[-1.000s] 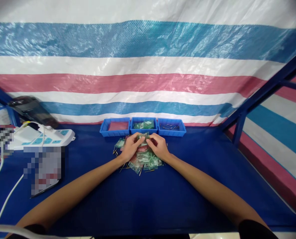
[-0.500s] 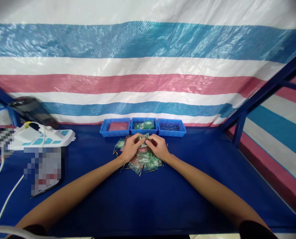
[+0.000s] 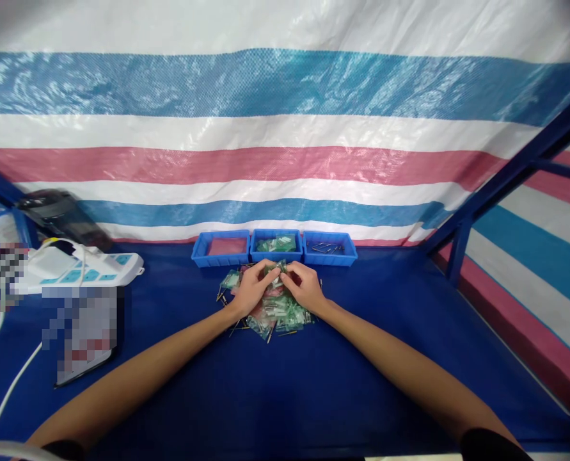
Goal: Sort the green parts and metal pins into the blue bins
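Observation:
My left hand [image 3: 254, 288] and my right hand [image 3: 306, 286] meet above a heap on the blue table. Between their thumbs and fingertips they pinch a small clear plastic bag [image 3: 281, 266] with a greenish tint; its contents are too small to make out. Under and around the hands lies the heap of small green and pink plastic bags [image 3: 285, 310], mixed with loose thin metal rods [image 3: 287, 333]. Behind the hands stand three blue bins: the left bin [image 3: 221, 260] holds pink bags, the middle bin [image 3: 276, 255] green bags, the right bin [image 3: 330, 259] thin metal pieces.
At the left, a white power strip [image 3: 121, 267] with plugs and white cables lies on the table [image 3: 385, 397]. A dark bottle-like object [image 3: 66, 214] is behind it, and a blurred-out flat object [image 3: 87, 339] in front. A striped plastic sheet [image 3: 285, 163] hangs behind; blue frame bars [image 3: 500, 192] rise at the right.
The hands stay at nearly the same place, still pinching the small bag, with slight finger movement. The whole view has shifted a little.

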`<state>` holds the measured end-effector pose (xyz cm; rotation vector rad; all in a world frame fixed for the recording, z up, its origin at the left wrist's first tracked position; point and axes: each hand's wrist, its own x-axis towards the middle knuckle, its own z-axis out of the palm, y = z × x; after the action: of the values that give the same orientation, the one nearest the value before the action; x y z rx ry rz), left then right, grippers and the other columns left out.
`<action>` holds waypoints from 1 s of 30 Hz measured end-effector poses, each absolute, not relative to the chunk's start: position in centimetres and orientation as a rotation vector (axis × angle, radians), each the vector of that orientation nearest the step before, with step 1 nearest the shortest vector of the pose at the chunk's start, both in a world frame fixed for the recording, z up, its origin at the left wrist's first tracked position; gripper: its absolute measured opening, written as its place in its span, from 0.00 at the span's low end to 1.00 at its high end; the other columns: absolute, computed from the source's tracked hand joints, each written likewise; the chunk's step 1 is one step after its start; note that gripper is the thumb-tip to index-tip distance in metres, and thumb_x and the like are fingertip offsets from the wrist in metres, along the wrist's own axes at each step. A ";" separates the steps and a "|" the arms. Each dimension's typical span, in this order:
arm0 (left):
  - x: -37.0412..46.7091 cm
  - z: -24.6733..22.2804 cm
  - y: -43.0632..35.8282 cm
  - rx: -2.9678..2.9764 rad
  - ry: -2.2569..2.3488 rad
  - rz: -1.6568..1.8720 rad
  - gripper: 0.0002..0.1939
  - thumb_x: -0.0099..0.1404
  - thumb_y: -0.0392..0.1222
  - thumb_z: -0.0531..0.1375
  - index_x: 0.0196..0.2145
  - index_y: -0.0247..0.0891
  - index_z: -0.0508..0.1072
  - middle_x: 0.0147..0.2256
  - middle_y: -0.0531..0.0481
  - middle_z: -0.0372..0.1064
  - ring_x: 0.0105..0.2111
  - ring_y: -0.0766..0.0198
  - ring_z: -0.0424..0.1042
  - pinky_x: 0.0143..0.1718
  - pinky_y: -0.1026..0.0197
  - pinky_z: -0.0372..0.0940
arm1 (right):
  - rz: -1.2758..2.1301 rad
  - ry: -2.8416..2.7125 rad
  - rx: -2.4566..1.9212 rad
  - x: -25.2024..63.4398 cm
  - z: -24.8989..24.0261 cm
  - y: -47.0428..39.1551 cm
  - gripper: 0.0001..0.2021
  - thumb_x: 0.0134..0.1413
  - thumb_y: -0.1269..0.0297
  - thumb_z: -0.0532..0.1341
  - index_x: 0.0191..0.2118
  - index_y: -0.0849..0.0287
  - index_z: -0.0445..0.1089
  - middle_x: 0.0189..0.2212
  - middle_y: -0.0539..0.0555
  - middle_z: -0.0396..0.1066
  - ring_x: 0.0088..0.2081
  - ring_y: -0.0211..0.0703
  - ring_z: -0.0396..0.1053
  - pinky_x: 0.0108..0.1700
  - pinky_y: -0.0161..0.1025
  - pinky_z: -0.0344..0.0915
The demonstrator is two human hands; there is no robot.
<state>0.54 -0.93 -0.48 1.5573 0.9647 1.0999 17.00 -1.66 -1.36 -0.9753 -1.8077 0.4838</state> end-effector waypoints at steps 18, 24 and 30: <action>0.5 -0.4 -1.0 1.546 0.966 1.110 0.14 0.64 0.50 0.58 0.33 0.35 0.71 0.31 0.51 0.68 0.32 0.64 0.66 0.35 0.64 0.65 | 0.464 -1.815 -1.001 16.9 -1.2 -1.9 0.12 0.61 0.61 0.55 0.27 0.58 0.62 0.23 0.48 0.58 0.25 0.37 0.58 0.29 0.35 0.55; 0.6 -0.3 -0.9 1.595 0.969 1.115 0.13 0.65 0.49 0.58 0.33 0.35 0.70 0.30 0.52 0.66 0.31 0.65 0.65 0.35 0.64 0.62 | 0.451 -1.814 -1.004 16.9 -1.3 -1.8 0.12 0.60 0.63 0.56 0.26 0.58 0.61 0.22 0.47 0.57 0.25 0.37 0.57 0.29 0.35 0.54; 0.5 -0.5 -1.0 1.519 0.967 1.108 0.14 0.64 0.51 0.59 0.33 0.35 0.70 0.30 0.52 0.65 0.31 0.64 0.66 0.33 0.64 0.64 | 0.451 -1.820 -1.002 16.9 -1.1 -1.8 0.12 0.60 0.62 0.56 0.25 0.57 0.60 0.22 0.47 0.57 0.25 0.37 0.57 0.29 0.35 0.54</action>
<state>0.53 -0.96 -0.49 1.5186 0.9667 1.1082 16.91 -1.79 -1.15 -1.0017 -1.8200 0.4509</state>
